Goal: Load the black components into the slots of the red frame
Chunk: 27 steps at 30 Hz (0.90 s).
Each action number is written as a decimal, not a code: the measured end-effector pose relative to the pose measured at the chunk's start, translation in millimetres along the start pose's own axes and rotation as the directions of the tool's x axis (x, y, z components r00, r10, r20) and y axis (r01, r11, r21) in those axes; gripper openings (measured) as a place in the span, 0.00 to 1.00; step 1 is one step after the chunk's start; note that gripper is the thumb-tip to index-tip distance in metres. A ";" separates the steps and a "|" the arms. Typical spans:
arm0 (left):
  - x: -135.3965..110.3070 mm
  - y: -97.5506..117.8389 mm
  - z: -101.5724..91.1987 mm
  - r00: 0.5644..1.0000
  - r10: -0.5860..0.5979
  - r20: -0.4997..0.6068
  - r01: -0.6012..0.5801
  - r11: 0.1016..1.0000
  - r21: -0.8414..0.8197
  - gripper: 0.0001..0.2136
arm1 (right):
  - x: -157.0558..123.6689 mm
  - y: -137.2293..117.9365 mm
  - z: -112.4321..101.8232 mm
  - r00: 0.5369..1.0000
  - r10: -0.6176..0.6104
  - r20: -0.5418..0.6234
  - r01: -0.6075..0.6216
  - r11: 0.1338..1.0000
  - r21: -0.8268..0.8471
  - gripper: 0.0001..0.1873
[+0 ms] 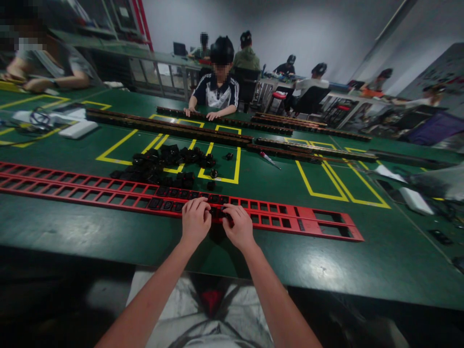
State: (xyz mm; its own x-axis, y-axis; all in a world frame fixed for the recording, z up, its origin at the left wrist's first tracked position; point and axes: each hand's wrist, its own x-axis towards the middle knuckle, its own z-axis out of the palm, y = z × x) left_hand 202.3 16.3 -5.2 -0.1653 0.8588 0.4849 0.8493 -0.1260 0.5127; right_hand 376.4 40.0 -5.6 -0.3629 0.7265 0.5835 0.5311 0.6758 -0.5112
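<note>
A long red frame (308,218) with two rows of square openings lies across the table in front of me. Black socket modules (155,204) fill several openings in its middle part. My left hand (196,218) rests on the frame with fingers curled, its fingertips at a black module beside the right hand. My right hand (238,223) is closed at the same part of the frame, thumb and fingers on a black module (224,211) largely covered by them. Beyond the frame lies a pile of loose black modules (145,164), with a few single ones to its right.
Long dark rails (174,129) run across the green table (268,188) farther back. A screwdriver (270,160) lies near them. A co-worker (217,92) sits opposite, hands on a rail. White boxes (78,129) and cables lie at left, another white box (416,200) at right.
</note>
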 end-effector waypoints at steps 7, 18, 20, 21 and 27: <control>-0.3 0.3 -0.4 1.000 0.001 0.004 -0.001 1.000 -0.001 0.07 | 0.0 -1.1 -0.9 0.999 -0.032 -0.017 0.032 0.999 -0.008 0.14; -0.5 0.6 -0.7 1.000 0.002 -0.003 -0.002 1.000 -0.002 0.07 | -2.1 0.4 0.4 0.998 -0.025 0.051 0.029 0.996 -0.086 0.16; -0.4 0.9 -0.9 1.000 0.001 -0.003 -0.001 1.000 -0.001 0.08 | -2.1 0.0 0.4 0.998 -0.010 0.066 0.017 0.994 -0.112 0.15; -0.3 1.0 -0.9 1.000 0.000 -0.002 0.000 1.000 -0.001 0.08 | -2.0 -0.3 0.3 0.998 -0.001 0.070 0.010 0.992 -0.125 0.15; -0.1 1.1 -0.7 1.000 -0.006 -0.004 0.006 1.000 -0.004 0.08 | -0.8 -2.6 0.7 0.997 0.031 0.076 -0.019 0.987 -0.159 0.14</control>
State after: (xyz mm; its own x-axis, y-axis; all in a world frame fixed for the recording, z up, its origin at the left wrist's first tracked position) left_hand 202.9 15.7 -4.1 -0.1725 0.8578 0.4842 0.8464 -0.1224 0.5182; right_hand 374.8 37.7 -5.2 -0.4033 0.7546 0.5177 0.6527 0.6337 -0.4152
